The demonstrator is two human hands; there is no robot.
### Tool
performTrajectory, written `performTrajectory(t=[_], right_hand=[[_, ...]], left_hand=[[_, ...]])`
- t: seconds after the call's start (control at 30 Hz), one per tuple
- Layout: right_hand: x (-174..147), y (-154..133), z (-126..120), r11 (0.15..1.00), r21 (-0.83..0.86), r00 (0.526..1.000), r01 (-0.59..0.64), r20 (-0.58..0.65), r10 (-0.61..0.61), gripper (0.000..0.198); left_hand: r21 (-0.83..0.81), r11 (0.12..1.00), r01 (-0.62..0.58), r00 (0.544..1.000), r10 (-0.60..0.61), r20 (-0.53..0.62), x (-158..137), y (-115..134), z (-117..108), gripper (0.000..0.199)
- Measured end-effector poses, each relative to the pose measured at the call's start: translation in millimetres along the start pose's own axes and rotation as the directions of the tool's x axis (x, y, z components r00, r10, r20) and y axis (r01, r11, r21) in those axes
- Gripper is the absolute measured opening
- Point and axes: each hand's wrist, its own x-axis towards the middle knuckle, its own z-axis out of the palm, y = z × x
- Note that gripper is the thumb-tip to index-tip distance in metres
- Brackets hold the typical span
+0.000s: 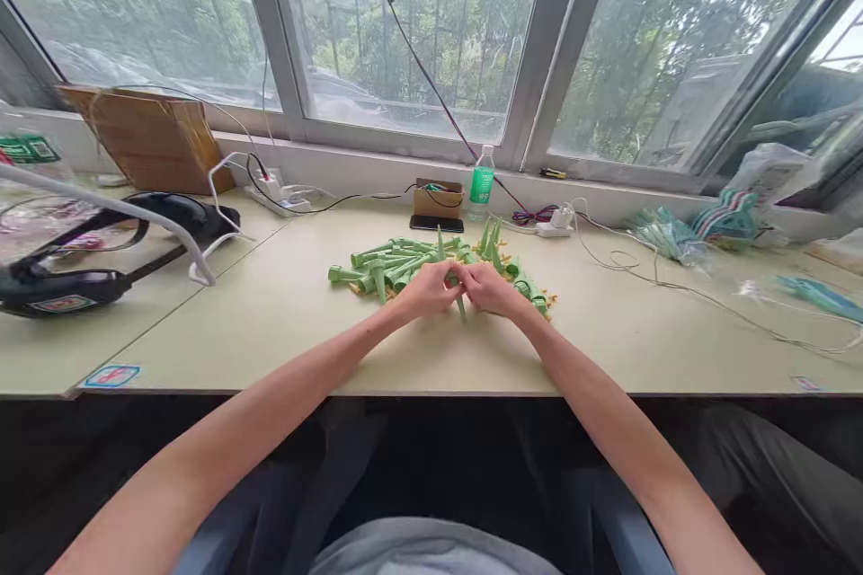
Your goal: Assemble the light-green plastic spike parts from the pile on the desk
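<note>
My left hand (431,287) and my right hand (486,287) meet over the table, fingertips close together. Between them they hold a green tapered plastic piece (461,307), its narrow end pointing down towards me. The fingers hide its middle. Around and behind the hands lies a pile of similar green plastic pieces (397,260), some on their sides and a few standing with points up. Small yellow-orange bits (550,298) are scattered among them, too small to name.
Behind the pile are a black phone (436,224), a small cardboard box (438,198) and a green-labelled bottle (482,180). Black straps (135,243) and a white curved bar (108,202) lie left. Cables (715,298) and teal bundles (664,229) occupy the right. The table's front edge (445,393) is near me.
</note>
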Motion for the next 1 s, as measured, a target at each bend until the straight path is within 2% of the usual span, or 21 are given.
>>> performTrajectory(t=[0.47,1.0], right_hand=[[-4.9,-4.8,-6.4,0.996,-0.013,0.992,-0.083,0.094,0.084,0.065],[-6.4,-8.3,-9.8,0.998,-0.002,0.992,-0.065,0.11,0.065,0.06]], left_hand=[[0.046,0.999,0.017,0.999,-0.02,0.051,-2.3,8.1,-2.6,0.013],[0.07,0.997,0.026,0.998,-0.03,0.055,-1.8,8.2,-2.5,0.016]])
